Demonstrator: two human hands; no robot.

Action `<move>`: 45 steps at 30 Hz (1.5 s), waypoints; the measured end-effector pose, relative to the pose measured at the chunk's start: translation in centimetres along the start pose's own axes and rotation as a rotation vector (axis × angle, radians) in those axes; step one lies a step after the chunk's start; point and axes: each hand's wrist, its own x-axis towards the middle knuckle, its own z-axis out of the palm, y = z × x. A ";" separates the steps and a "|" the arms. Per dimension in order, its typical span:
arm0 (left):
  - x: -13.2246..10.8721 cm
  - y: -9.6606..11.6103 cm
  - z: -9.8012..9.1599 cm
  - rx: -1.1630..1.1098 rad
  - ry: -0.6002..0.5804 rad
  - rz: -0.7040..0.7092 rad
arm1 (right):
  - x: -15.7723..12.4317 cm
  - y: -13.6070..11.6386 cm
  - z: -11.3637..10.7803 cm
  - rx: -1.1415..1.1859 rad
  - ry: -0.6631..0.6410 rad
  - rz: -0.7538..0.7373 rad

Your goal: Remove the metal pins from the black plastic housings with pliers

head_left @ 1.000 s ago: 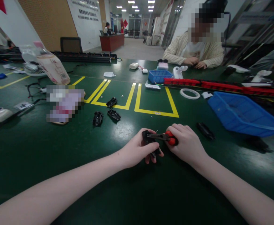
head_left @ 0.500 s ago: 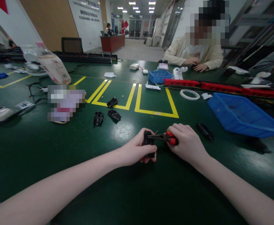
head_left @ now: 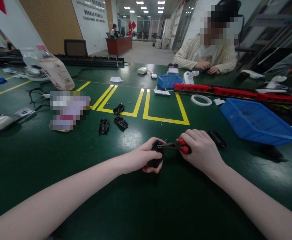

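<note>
My left hand [head_left: 142, 158] is closed around a small black plastic part [head_left: 156, 146], held on the green table [head_left: 86, 166]. My right hand [head_left: 202, 150] grips red-handled pliers [head_left: 178, 145], whose dark jaws point left and touch the top of the black part. Three similar black parts [head_left: 113, 120] lie farther back on the table, left of centre. Another black piece [head_left: 217, 138] lies just behind my right hand.
A large blue bin [head_left: 258, 121] sits at the right, a small blue bin [head_left: 169, 81] and red rails [head_left: 236, 91] farther back. Yellow tape outlines [head_left: 166, 118] mark the table. A bottle [head_left: 53, 68] lies tilted at left. A person in a striped shirt [head_left: 206, 55] sits across the table.
My left hand has curled tighter round the black part and turned it; its fingers were looser a second ago. The pliers stay at the part's top.
</note>
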 end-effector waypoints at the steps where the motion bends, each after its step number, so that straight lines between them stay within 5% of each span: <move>1: 0.0 -0.1 -0.1 -0.010 -0.008 -0.001 | 0.0 0.0 0.0 -0.001 0.000 0.000; 8: -0.2 0.0 -0.2 0.023 -0.044 0.000 | -0.2 -0.3 0.4 0.149 -0.067 0.037; 14: -0.8 0.6 0.1 0.154 0.162 -0.087 | -0.3 -0.5 0.1 0.072 -0.050 0.033; 22: -1.8 -0.2 1.2 1.178 0.504 0.134 | -0.2 -0.8 -0.1 -0.012 -0.089 0.026; 29: -1.5 -0.2 0.5 1.628 0.494 0.192 | 0.0 -1.1 -0.1 0.028 -0.127 0.037; 37: -1.1 0.1 0.3 1.641 0.472 0.167 | -0.1 -1.3 -0.1 0.147 -0.139 0.053; 45: -0.9 0.2 -1.0 1.477 0.297 0.209 | -0.1 -1.6 -0.4 0.140 -0.170 0.025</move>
